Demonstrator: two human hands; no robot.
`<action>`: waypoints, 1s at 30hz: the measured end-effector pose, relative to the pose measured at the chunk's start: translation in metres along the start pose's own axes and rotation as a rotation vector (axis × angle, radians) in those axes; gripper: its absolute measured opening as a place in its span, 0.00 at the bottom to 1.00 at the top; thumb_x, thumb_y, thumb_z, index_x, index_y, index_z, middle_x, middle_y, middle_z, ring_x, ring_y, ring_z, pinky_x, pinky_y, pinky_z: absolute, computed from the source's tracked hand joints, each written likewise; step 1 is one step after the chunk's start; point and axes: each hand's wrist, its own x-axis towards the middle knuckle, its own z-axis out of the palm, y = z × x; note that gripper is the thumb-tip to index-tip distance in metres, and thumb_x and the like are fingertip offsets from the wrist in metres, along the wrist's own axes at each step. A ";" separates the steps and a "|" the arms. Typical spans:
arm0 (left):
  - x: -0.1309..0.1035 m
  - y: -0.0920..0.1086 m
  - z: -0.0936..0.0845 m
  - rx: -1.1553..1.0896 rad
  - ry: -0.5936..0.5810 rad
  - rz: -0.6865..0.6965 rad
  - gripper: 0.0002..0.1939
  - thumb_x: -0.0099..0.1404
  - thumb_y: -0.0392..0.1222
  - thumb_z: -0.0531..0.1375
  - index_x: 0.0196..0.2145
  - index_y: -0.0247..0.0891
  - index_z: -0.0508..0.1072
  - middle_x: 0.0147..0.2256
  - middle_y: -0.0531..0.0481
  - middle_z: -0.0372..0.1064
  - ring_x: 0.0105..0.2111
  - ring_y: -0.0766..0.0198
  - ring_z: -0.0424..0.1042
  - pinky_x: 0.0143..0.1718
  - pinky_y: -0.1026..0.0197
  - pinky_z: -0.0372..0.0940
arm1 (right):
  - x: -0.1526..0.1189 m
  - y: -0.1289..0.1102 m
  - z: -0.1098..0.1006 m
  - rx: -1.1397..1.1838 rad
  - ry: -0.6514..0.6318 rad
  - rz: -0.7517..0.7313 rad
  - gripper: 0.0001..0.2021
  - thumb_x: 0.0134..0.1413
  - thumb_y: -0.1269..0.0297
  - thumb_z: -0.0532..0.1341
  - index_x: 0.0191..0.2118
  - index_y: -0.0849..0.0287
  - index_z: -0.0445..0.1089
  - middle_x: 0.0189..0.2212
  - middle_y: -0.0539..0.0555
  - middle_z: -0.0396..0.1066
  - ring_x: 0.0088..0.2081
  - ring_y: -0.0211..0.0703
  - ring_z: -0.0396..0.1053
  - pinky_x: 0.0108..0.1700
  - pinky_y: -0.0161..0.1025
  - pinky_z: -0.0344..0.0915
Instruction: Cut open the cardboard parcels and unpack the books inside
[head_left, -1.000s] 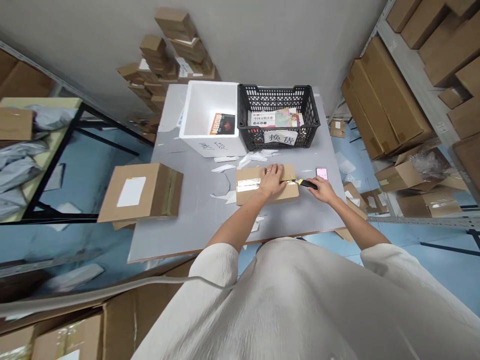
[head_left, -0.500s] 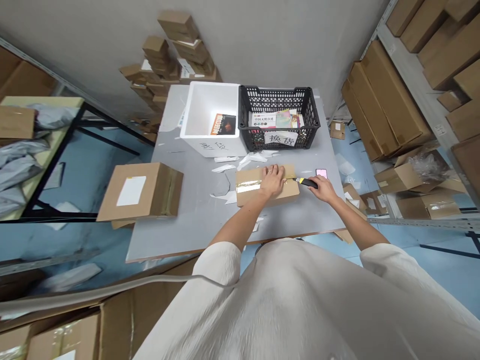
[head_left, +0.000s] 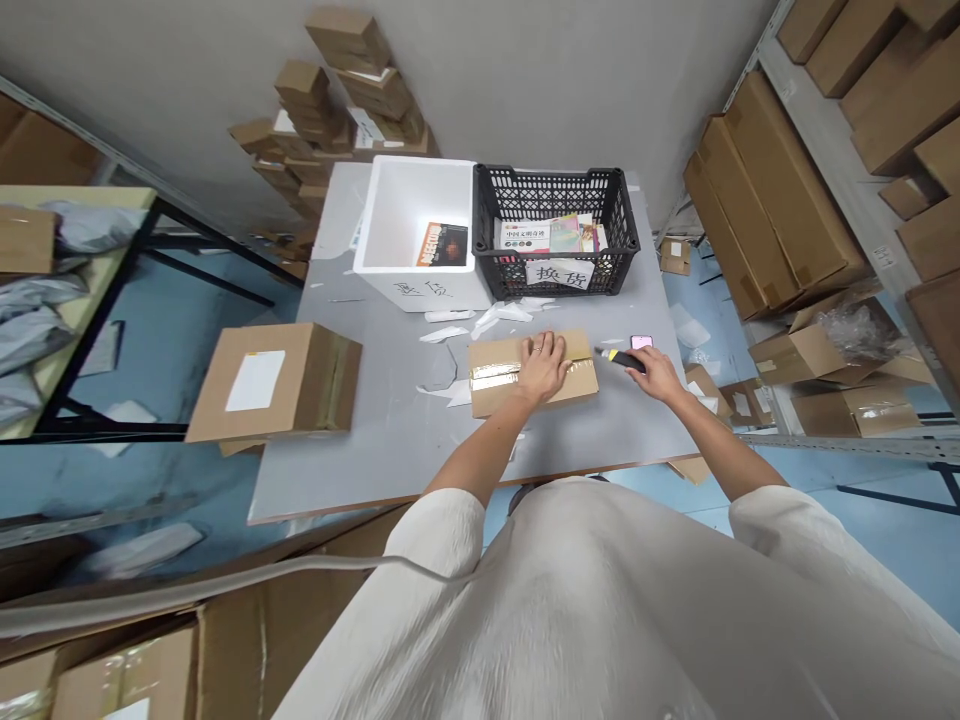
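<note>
Cardboard carton [head_left: 495,352]: before you on the table [head_left: 405,440], tape [head_left: 495,375] upward | left hand [head_left: 543,368]: flat on top, grasping nothing | right hand [head_left: 649,372]: gripping utility knife [head_left: 625,360], tip beside carton's right end | advice: keep left fingers clear of any blade stroke, blade shallow.

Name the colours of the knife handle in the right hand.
The knife handle is black and yellow; head view shows it.

My left hand [head_left: 544,368] palm down, fingers slightly bent, my right hand [head_left: 656,374] set to its right, fingers curled, forearms [head_left: 480,444] extended, angled inward.
</note>
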 end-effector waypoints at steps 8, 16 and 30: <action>-0.002 0.002 0.002 0.001 0.036 -0.018 0.37 0.80 0.52 0.50 0.80 0.32 0.60 0.80 0.27 0.56 0.80 0.38 0.55 0.79 0.33 0.44 | 0.003 0.009 0.001 0.082 0.073 0.052 0.24 0.70 0.53 0.64 0.67 0.54 0.76 0.61 0.65 0.78 0.60 0.66 0.74 0.62 0.57 0.72; -0.002 0.003 0.000 -0.016 0.001 -0.053 0.35 0.80 0.49 0.50 0.78 0.35 0.64 0.82 0.30 0.53 0.82 0.40 0.52 0.81 0.32 0.44 | -0.002 -0.007 0.041 0.220 0.196 0.245 0.21 0.62 0.59 0.63 0.59 0.53 0.79 0.55 0.61 0.78 0.57 0.60 0.76 0.61 0.55 0.75; -0.060 0.002 0.006 -0.010 -0.043 -0.099 0.33 0.83 0.49 0.47 0.80 0.41 0.63 0.83 0.35 0.51 0.83 0.43 0.48 0.82 0.33 0.43 | 0.008 0.018 0.110 0.056 0.024 0.539 0.16 0.60 0.55 0.66 0.49 0.56 0.81 0.49 0.65 0.81 0.55 0.65 0.76 0.64 0.62 0.67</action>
